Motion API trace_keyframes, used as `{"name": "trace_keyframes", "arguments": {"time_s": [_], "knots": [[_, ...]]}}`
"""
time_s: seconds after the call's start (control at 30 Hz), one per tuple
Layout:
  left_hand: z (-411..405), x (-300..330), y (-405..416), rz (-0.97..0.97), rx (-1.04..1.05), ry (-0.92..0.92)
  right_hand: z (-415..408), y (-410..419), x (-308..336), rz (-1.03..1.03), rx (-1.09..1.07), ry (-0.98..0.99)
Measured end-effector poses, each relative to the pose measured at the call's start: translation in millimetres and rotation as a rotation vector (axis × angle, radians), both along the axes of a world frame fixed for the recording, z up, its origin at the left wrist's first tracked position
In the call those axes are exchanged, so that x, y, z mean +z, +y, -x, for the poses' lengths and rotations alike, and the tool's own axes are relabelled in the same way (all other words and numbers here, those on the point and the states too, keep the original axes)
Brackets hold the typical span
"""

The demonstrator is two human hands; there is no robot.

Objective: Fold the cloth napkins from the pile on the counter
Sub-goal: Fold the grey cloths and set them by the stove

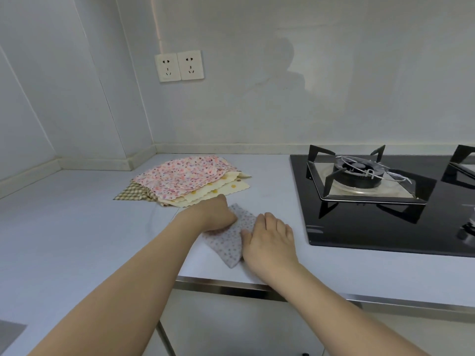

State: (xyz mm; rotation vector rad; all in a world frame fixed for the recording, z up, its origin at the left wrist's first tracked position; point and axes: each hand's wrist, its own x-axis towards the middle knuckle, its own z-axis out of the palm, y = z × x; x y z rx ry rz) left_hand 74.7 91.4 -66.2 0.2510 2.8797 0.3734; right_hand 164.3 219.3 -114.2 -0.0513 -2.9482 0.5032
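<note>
A small grey napkin with tiny flowers (227, 241) lies folded into a narrow rectangle on the pale counter (77, 227), near its front edge. My left hand (214, 213) rests on its far left part, fingers bent down onto the cloth. My right hand (268, 238) lies flat on its right side, fingers straight. Behind them sits the pile of napkins: a pink flowered one (185, 178) on top, a cream one with yellow dots (218, 190) under it, and a brown checked one (133, 192) sticking out at the left.
A black glass gas hob (359, 227) with metal pan supports (359, 173) fills the counter's right side. Two wall sockets (179, 66) sit above the pile. The counter's metal front edge (231, 282) runs just below my hands.
</note>
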Motion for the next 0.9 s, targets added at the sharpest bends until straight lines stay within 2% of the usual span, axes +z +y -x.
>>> {"name": "trace_keyframes", "arguments": {"time_s": [0.07, 0.13, 0.23, 0.33, 0.4, 0.5, 0.6, 0.73, 0.83, 0.9], "knots": [[-4, 1, 1, 0.006, -0.003, -0.047, 2, 2, 1, -0.022, -0.035, -0.036], [-8, 0, -3, -0.114, 0.015, -0.071, 5, 6, 6, 0.057, -0.056, -0.081], [-17, 0, -15, -0.397, 0.043, -0.048, 9, 17, 19, 0.191, -0.086, -0.158], [-37, 8, -23, -0.798, 0.078, -0.16, 8, 21, 26, 0.322, -0.083, -0.192], [-48, 16, -26, -0.937, 0.073, -0.241, 7, 24, 26, 0.609, -0.073, -0.245], [-62, 25, -26, -0.988, 0.062, -0.264, 0, 30, 36, 1.105, 0.004, -0.244], [-77, 36, -22, -1.081, 0.071, -0.274, -15, 35, 58, 1.375, 0.051, -0.262], [-101, 51, -10, -1.132, 0.069, -0.27, -32, 41, 80, 1.42, 0.1, -0.295], [-107, 56, -3, -1.163, 0.088, -0.198, -40, 45, 97, 1.415, 0.097, -0.278], [-103, 58, 3, -1.253, 0.1, -0.129, -36, 48, 107, 1.42, 0.087, -0.229]]}}
